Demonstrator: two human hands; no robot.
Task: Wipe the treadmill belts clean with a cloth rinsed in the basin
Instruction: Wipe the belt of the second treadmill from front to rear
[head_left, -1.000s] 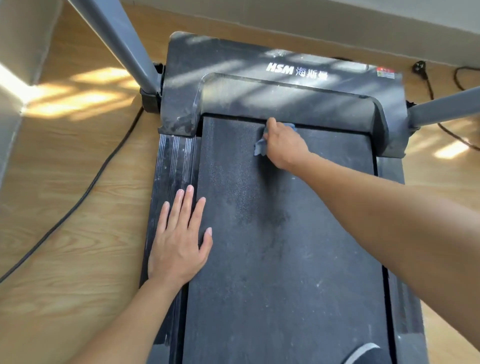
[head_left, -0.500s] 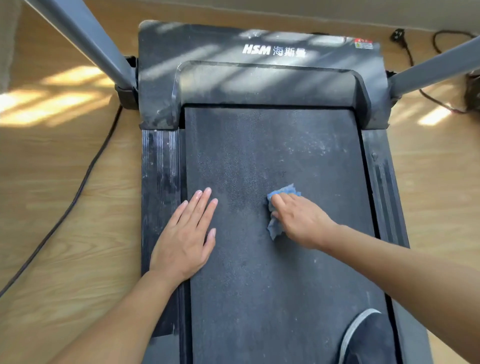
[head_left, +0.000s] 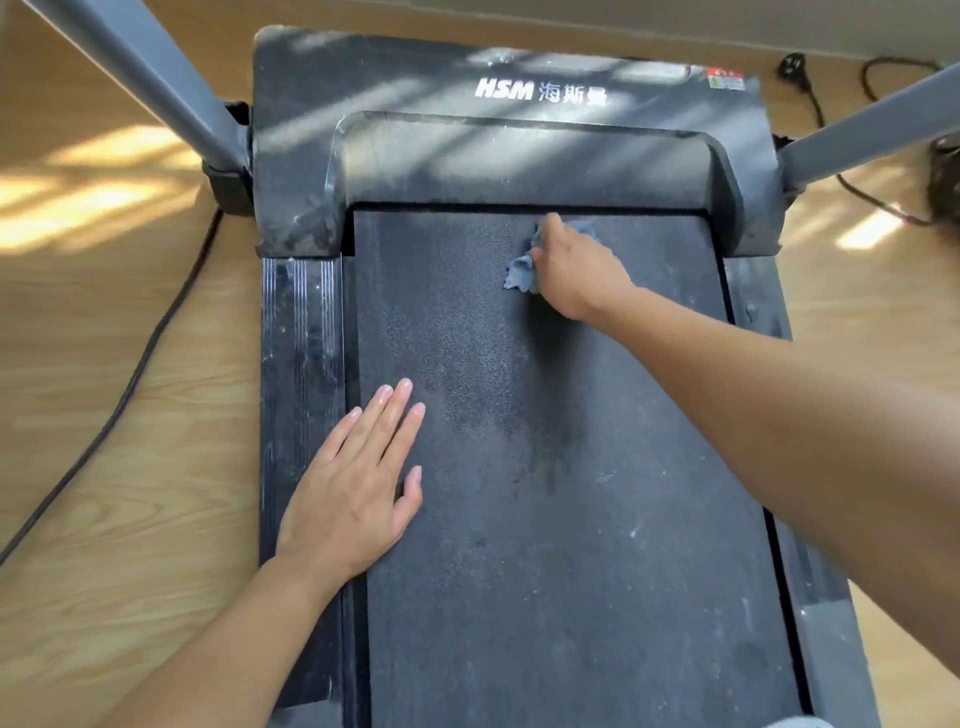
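We press the blue cloth (head_left: 521, 275) onto the treadmill belt (head_left: 545, 493) at its far edge, slightly right of centre and just short of the motor cover (head_left: 519, 156). The right hand (head_left: 576, 270) grips the cloth with curled fingers; a crumpled fold protrudes on the hand's left side and a smaller part shows beyond the knuckles. The left hand (head_left: 353, 488) lies flat, palm down, near the left edge of the belt about halfway along it. Its fingers are straight and close together, the thumb rests on the belt, and the heel of the hand overlaps the left side rail (head_left: 301, 338). The two hands are well apart. The belt surface shows pale dust and specks, denser toward the near right part. The motor cover is dusty and carries the white marking "HSM" (head_left: 504, 89) near its far edge. The right side rail (head_left: 758, 306) runs along the right edge of the belt. Two grey uprights, left (head_left: 150, 78) and right (head_left: 872, 130), rise from the far corners of the treadmill. The treadmill stands on a wooden floor (head_left: 104, 467). A black cable (head_left: 145, 353) runs across the floor beside the left rail, and a plug (head_left: 795, 67) lies beyond the far right corner.
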